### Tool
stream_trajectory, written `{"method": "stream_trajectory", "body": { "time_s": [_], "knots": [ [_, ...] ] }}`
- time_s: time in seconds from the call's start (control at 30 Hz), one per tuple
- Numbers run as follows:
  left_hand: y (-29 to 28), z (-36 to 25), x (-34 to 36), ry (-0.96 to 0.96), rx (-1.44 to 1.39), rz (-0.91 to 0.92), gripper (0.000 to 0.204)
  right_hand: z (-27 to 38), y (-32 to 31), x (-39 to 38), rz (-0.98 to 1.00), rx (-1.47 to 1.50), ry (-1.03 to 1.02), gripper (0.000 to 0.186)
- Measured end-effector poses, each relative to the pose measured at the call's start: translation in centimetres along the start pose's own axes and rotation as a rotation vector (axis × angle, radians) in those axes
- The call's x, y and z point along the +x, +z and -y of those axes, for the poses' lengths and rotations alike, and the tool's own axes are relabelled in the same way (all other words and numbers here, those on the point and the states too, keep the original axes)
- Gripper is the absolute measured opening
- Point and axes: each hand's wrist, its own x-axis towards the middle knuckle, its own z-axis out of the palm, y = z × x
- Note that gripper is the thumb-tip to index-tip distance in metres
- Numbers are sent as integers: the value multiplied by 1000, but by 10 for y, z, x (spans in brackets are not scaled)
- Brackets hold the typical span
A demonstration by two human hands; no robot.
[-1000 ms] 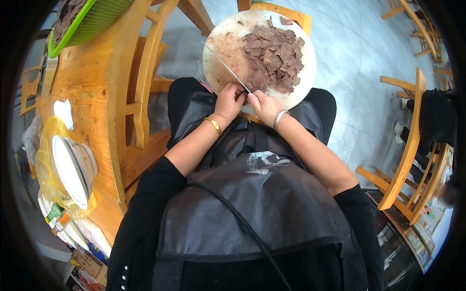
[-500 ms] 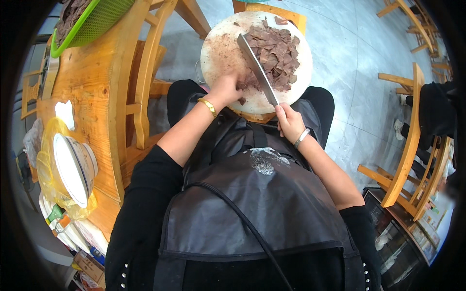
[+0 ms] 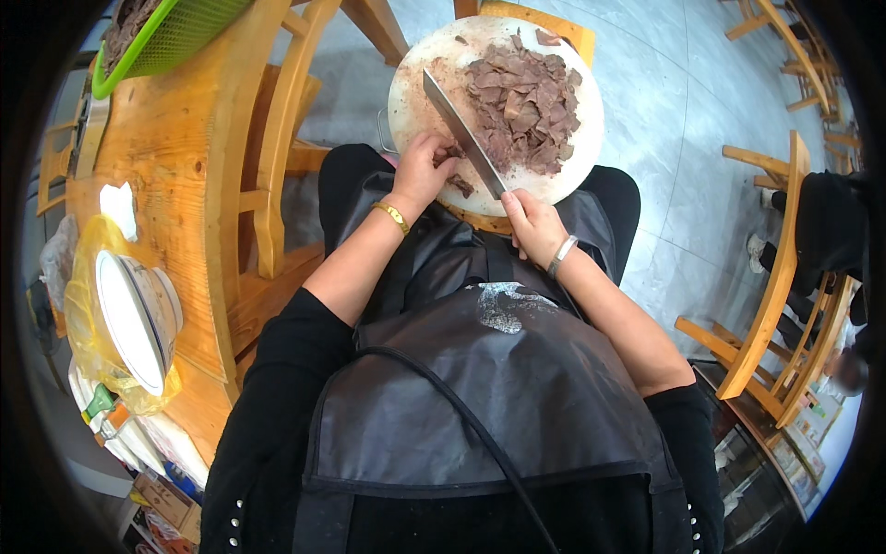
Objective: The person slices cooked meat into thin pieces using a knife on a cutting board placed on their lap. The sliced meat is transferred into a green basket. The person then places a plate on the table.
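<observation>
- We take the round white cutting board [image 3: 415,88], which rests ahead of the person's lap, as our landmark.
- On the board's far right half lies a heap of sliced brown meat [image 3: 521,106]; a few small pieces still to be cut [image 3: 459,180] sit at the board's near edge.
- The right hand [image 3: 533,222] is at the board's near rim, its grip wrapped fully around the handle of a cleaver [image 3: 461,134]. The blade runs diagonally across the middle of the board, from near rim toward the far left.
- The left hand [image 3: 423,171] rests on the board's near left part, fingers curled down onto the small meat pieces beside the blade, pinning them rather than lifting anything.
- We judge the step in hand to be slicing the last pieces, with most of the meat already cut.
- The next cut calls, in our view, for the left fingertips tucked back from the edge and the blade brought straight down beside them.
- Left of the board stands a wooden chair [image 3: 277,157], and beyond it a wooden counter [image 3: 175,185] with a green basket [image 3: 166,42].
</observation>
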Motion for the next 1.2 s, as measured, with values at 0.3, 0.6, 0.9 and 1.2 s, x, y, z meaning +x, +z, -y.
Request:
{"method": "stream_trajectory", "body": {
  "time_s": [0.3, 0.6, 0.9, 1.2],
  "knots": [
    [-3, 1, 0, -11, -38, 6, 19, 11, -27, 14, 238, 56, 154, 45],
    [-2, 2, -4, -30, -59, -1, 19, 14, -17, 17, 210, -93, 150, 45],
    [-1, 3, -6, 10, 108, -2, 22, 3, 31, 79, -81, -306, -254, 40],
    [-14, -20, -12, 397, 290, 97, 25, -15, -12, 8, -25, 42, -121, 34]
  ]
}}
